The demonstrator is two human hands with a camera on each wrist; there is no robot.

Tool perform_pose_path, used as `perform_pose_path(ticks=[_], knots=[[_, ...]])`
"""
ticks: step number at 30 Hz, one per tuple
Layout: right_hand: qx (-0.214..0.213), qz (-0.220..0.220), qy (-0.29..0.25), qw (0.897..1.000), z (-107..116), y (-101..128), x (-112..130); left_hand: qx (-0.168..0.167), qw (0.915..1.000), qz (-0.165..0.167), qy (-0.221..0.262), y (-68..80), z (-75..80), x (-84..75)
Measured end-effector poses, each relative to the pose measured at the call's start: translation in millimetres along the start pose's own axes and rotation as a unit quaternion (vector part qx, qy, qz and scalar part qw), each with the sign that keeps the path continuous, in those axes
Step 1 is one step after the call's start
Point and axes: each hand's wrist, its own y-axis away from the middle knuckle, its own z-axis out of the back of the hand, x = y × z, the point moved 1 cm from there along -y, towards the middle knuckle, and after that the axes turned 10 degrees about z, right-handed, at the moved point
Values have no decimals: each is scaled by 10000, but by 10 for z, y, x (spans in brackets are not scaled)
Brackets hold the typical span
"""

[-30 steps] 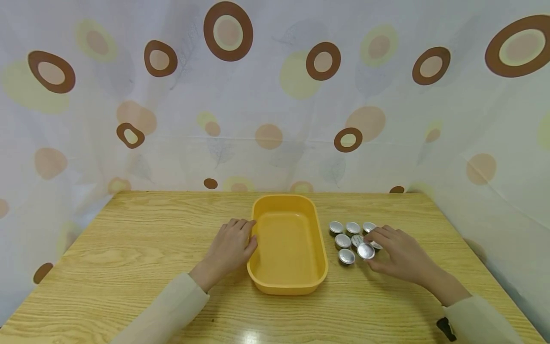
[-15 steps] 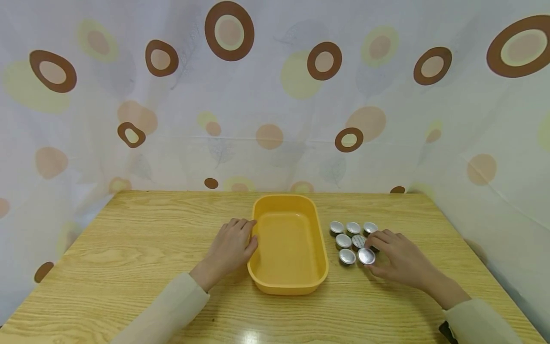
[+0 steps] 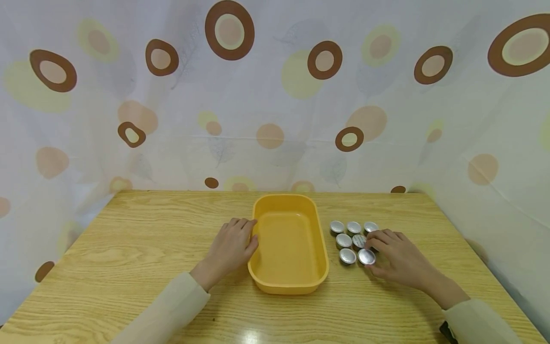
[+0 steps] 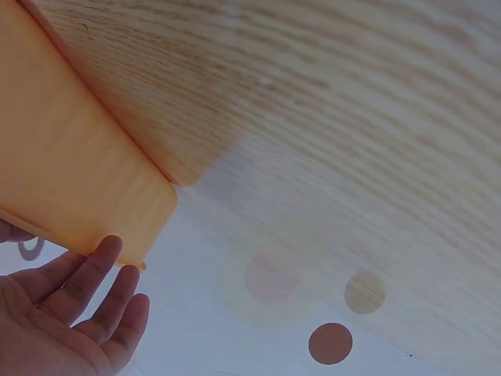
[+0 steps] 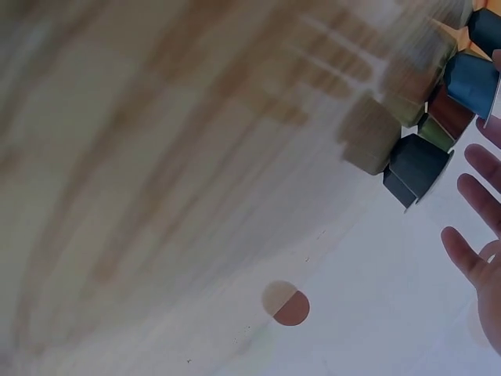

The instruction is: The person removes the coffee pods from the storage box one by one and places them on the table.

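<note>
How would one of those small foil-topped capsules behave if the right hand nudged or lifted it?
Each capsule looks small and thin-walled, so probably light. The tapered body with a wider foil top, seen in the right wrist view, might tip if pushed. On its side it would likely roll in a curve.

Both arms wear long, loose cream sleeves. The left hand (image 3: 229,241) and right hand (image 3: 397,255) are bare, without rings.

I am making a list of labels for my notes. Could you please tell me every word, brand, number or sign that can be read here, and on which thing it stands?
None can be read.
Foil capsule lids: a faint pattern, too small to read.
Yellow tray: plain.
</note>
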Motion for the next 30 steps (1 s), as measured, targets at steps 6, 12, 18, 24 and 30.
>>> perform_pose_path(ticks=[6,12,18,24,30], knots=[[-46,68,40,10000,-5,13,-19,3,10000,-2,0,-8,8,-5],[-111,89,99,9998,12,20,-28,8,10000,5,-2,-12,3,-5],[-60,-18,119,9999,13,20,-32,102,9999,37,-57,-14,9,-11],[-30,-84,54,9999,7,23,-30,28,10000,-31,-75,-11,11,-7],[-114,-40,-15,9999,4,16,-30,57,9999,24,-91,-1,21,-7]])
